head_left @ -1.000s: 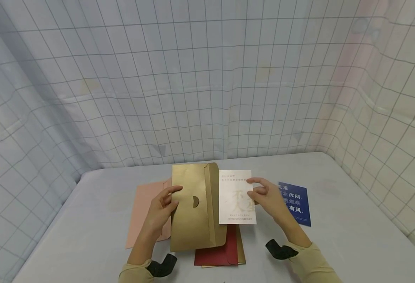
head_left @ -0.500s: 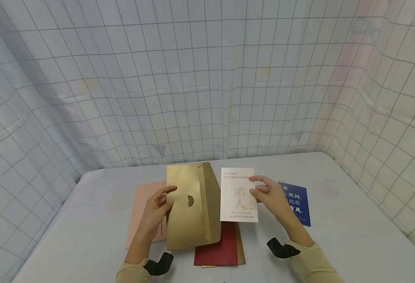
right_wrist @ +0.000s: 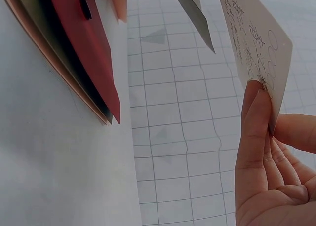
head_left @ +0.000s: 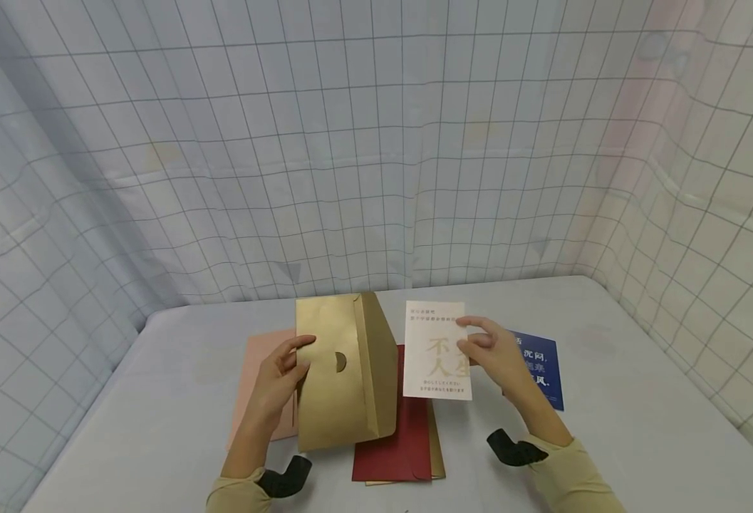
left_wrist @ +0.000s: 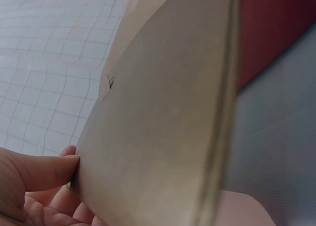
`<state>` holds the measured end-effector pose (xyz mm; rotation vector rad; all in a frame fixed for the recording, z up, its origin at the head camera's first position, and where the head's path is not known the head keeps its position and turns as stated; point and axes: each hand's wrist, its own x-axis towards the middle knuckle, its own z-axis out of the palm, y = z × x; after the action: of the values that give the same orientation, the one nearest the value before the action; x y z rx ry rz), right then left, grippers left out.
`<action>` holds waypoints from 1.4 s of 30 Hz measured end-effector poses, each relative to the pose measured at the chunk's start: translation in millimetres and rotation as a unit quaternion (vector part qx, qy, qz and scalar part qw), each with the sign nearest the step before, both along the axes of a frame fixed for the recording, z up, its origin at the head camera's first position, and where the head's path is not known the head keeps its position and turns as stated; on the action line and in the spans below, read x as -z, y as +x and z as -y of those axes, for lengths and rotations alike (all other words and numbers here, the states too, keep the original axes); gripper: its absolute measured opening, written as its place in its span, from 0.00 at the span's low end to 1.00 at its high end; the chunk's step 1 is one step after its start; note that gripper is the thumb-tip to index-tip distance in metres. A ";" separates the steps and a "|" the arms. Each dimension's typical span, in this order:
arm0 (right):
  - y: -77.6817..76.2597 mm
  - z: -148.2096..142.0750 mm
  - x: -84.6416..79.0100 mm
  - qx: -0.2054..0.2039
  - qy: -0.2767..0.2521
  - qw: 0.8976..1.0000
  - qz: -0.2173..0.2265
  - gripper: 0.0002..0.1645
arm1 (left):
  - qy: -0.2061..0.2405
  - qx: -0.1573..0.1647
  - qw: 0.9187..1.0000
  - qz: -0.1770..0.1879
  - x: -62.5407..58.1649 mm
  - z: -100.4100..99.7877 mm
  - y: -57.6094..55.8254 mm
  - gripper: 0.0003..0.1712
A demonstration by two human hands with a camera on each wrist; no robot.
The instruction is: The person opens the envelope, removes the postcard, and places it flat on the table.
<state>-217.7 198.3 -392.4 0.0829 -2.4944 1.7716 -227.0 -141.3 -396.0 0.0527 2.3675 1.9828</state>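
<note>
My left hand (head_left: 275, 377) pinches a gold envelope (head_left: 328, 406) by its left edge, thumb in front. The envelope is held up with its flap (head_left: 376, 363) folded out to the right and a half-moon notch on its face. In the left wrist view the thumb presses on the envelope (left_wrist: 158, 112) edge. To the right, my right hand (head_left: 494, 356) pinches a white card (head_left: 430, 356) with gold characters by its right edge. Handwriting shows on the back of the card (right_wrist: 261, 48) in the right wrist view. The card and the flap are apart.
Under the gold envelope lie a red envelope (head_left: 392, 452) and another gold one (head_left: 437, 442). A pink envelope (head_left: 257, 370) is on the table at left, partly hidden. A blue card (head_left: 546, 370) with white writing lies behind my right hand. A checked curtain (head_left: 376, 142) surrounds the table.
The gold envelope has shifted left, and its flap has swung further out. The white card has moved slightly right and up, widening the gap between them.
</note>
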 end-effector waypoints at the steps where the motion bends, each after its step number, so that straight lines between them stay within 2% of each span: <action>1: 0.0 -0.3 -0.1 0.001 0.000 1.000 0.000 0.25 | 0.001 -0.001 1.000 0.000 0.0 0.3 -0.2 0.24; 13: -0.9 -5.2 -2.4 0.012 0.006 1.000 0.003 0.25 | 0.004 -0.007 1.000 -0.008 2.9 6.5 -1.7 0.23; 27: -4.5 -13.6 -0.4 0.026 0.024 0.999 -0.001 0.25 | -0.005 -0.024 1.000 0.002 0.9 11.1 -2.9 0.23; 42: -6.9 -21.9 -0.7 0.047 0.037 0.998 0.006 0.26 | -0.037 -0.042 0.998 0.014 1.6 14.8 -2.2 0.24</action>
<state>-224.6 220.3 -391.7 -0.0407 -2.5277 1.6496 -229.2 -156.1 -397.6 -0.0771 2.4619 1.9156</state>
